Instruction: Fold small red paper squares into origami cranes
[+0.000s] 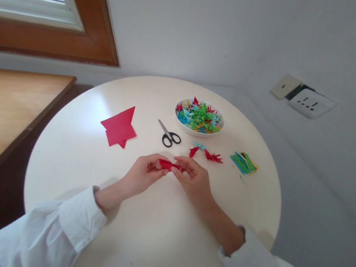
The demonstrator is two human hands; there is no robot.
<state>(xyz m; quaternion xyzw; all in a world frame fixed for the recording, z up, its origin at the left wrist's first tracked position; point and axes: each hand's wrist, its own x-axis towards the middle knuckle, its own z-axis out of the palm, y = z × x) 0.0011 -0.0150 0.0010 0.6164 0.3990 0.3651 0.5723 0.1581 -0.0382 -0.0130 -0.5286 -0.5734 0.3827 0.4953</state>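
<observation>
A small folded piece of red paper (pixel 166 165) is held between both hands above the middle of the round table. My left hand (pixel 147 169) pinches its left end between thumb and fingers. At the right end, my right hand (pixel 193 177) grips it the same way, its fingers covering part of the paper. Just beyond my right hand lie red paper cranes (pixel 213 156) and a light blue paper crane (pixel 200 145). Scissors (pixel 168 135) with black handles rest past my fingers, blades pointing away to the left.
A white bowl (pixel 197 133) full of colourful folded paper stands at the back. Red paper sheets (pixel 119 128) overlap on the left; coloured paper strips (pixel 244 163) are piled on the right. A wooden table (pixel 15 99) stands left, and a wall socket (pixel 311 102) is at right.
</observation>
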